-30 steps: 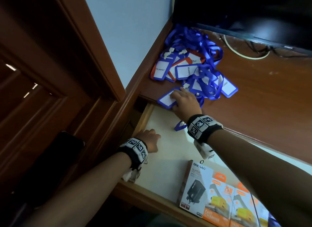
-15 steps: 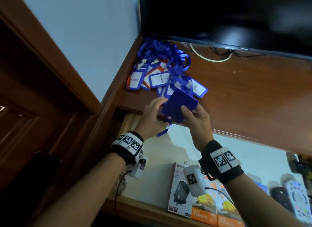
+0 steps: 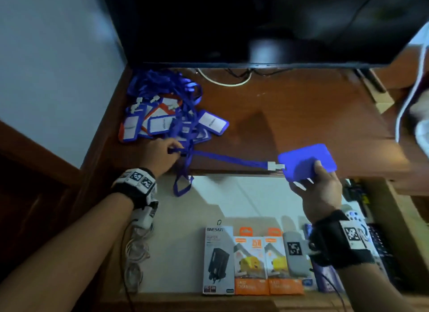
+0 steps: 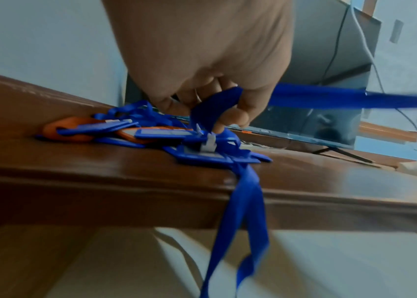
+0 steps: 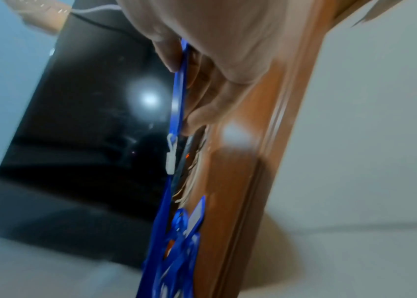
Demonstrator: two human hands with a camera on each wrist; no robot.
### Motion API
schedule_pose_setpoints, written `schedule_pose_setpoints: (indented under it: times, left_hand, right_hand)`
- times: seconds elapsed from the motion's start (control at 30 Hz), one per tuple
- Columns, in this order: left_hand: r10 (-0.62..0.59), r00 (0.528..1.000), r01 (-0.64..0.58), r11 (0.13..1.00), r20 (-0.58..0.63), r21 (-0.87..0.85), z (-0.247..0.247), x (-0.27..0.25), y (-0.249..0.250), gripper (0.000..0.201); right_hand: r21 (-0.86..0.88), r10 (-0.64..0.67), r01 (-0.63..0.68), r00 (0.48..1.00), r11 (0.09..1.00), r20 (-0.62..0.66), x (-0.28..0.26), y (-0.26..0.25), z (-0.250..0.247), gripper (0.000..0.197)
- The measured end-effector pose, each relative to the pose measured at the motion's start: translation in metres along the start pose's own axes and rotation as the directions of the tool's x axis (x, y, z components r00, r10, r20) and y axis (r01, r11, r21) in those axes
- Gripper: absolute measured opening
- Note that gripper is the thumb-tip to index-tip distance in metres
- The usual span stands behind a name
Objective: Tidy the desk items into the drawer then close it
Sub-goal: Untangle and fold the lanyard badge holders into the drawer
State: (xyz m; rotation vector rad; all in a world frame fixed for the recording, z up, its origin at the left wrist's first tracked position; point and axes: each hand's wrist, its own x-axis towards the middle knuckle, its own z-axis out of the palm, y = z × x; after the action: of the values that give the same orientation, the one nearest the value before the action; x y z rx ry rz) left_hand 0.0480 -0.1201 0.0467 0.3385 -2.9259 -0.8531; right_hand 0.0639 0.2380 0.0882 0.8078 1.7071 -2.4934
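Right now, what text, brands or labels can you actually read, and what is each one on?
"ONESAM": top of the grey-and-black charger box in the open drawer.
"SUPER": smaller line under it, same box; the rest is too blurred.
Two orange charger boxes: print too blurred to read.
Badge cards in the desk pile: one short word each, too small to read.
Wristbands: square coded markers, no words.
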Motion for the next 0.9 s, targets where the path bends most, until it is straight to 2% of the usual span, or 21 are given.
schedule_pose_setpoints:
  times: [0.13,0.27,0.37,0.43,0.5,0.6,0.7,0.8,0.9]
  left_hand:
    - [-0.030,0.991,0.031,1.000,-0.132,0.002,-0.007,0.012,-0.002,0.022]
    - [-0.168,0.964,0.160,0.985,-0.204,-0.057,-0.013,0.021,-0.002,0.017]
    - [-0.260,0.947,0.244,0.964,-0.187,-0.106,-0.021,0.029,0.006,0.019]
    - [-0.264,0.948,0.249,0.963,-0.175,-0.104,-0.023,0.030,0.020,0.021]
    - [-0.242,0.959,0.224,0.966,-0.150,-0.128,-0.021,0.028,0.035,0.020]
    - [-0.227,0.971,0.209,0.958,-0.074,-0.197,-0.006,0.015,0.058,0.018]
    - [-0.207,0.976,0.219,0.907,0.074,-0.358,0.019,-0.012,0.088,0.007]
    - [-0.202,0.955,0.284,0.834,0.218,-0.474,0.047,-0.052,0.125,0.026]
    - [-0.277,0.909,0.406,0.760,0.311,-0.508,0.067,-0.091,0.153,0.050]
  right_hand:
    - [0.000,-0.012,0.012,0.985,1.000,-0.169,0.011,0.009,-0.055,0.019]
    - [0.062,0.008,0.010,0.960,0.998,-0.279,0.018,0.015,-0.086,0.021]
    - [0.081,0.003,0.019,0.963,0.997,-0.269,0.022,0.013,-0.093,0.027]
    - [0.107,0.009,0.018,0.968,0.994,-0.250,0.023,0.013,-0.095,0.030]
    - [0.141,0.030,0.004,0.971,0.990,-0.238,0.023,0.013,-0.094,0.025]
    - [0.122,0.049,-0.027,0.982,0.992,-0.181,0.019,0.013,-0.090,0.011]
    - [0.023,0.019,-0.017,0.997,1.000,-0.080,0.009,0.011,-0.083,0.012]
    - [-0.124,-0.090,0.102,0.991,0.987,0.098,-0.004,0.009,-0.075,0.015]
    - [-0.233,-0.235,0.315,0.920,0.920,0.315,-0.019,0.008,-0.065,0.019]
